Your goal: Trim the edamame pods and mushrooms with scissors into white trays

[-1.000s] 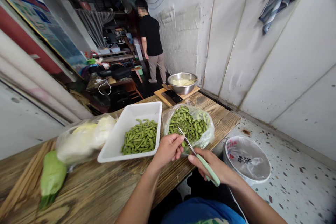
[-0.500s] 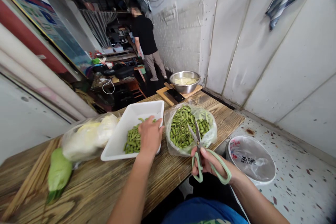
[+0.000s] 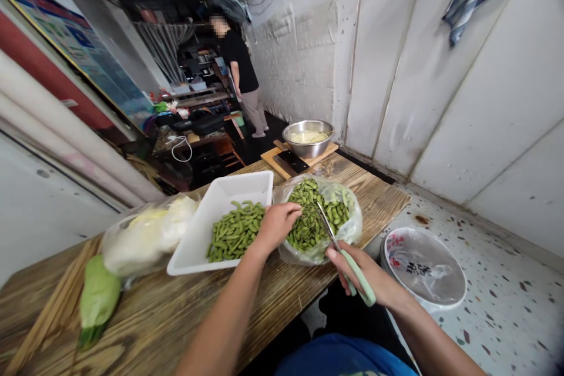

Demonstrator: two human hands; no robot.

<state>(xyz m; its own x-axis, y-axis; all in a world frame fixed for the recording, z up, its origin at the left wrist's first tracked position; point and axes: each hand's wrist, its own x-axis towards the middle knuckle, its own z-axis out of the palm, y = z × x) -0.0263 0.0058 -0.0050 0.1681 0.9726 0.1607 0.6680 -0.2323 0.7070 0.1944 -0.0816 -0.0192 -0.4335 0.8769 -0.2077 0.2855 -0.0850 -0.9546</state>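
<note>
My right hand point(image 3: 368, 276) grips pale green scissors point(image 3: 348, 267), blades pointing up over a clear plastic bag of edamame pods point(image 3: 335, 211). My left hand point(image 3: 277, 224) reaches into the left side of that bag, fingers curled among the pods; what they pinch is hidden. Left of it sits a white rectangular tray point(image 3: 207, 229) holding a heap of green pods point(image 3: 235, 232).
All rests on a wooden table point(image 3: 176, 317). A bag of pale vegetables point(image 3: 145, 235) and a green leafy stalk point(image 3: 97, 299) lie left. A steel bowl point(image 3: 308, 138), cutting board and cleaver point(image 3: 288, 161) sit at the far end. A lined bin point(image 3: 423, 273) stands right. A person point(image 3: 240, 70) stands far back.
My left hand moved from the white tray to the bag of pods. The scissors in my right hand went from spread handles to handles brought together.
</note>
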